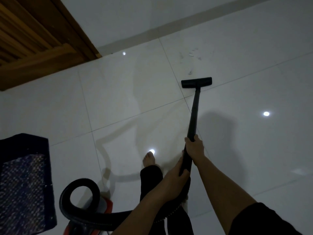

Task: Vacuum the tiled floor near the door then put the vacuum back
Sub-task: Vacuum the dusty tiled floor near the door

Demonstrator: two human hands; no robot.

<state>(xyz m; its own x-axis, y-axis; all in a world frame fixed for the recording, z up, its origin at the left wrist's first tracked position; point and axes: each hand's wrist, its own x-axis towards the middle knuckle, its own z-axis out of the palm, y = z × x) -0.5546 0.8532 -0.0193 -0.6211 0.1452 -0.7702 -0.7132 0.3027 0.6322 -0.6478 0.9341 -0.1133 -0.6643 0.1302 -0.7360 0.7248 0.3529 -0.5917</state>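
A black vacuum wand [194,112] slants up from my hands to its flat floor head [196,82], which rests on the white tiled floor [118,102]. My right hand [194,147] grips the wand higher up. My left hand [176,172] grips it lower, near where the ribbed black hose [79,200] joins. The hose loops back to the red vacuum body [106,203] at the bottom left. Grey dust and scraps [193,56] lie on the tile just beyond the head. The wooden door [33,34] fills the top left corner.
A dark patterned mat [23,184] lies at the left edge beside the vacuum body. My bare foot [149,158] and dark trouser leg stand left of the wand. The wall skirting [169,26] runs diagonally behind the dust patch.
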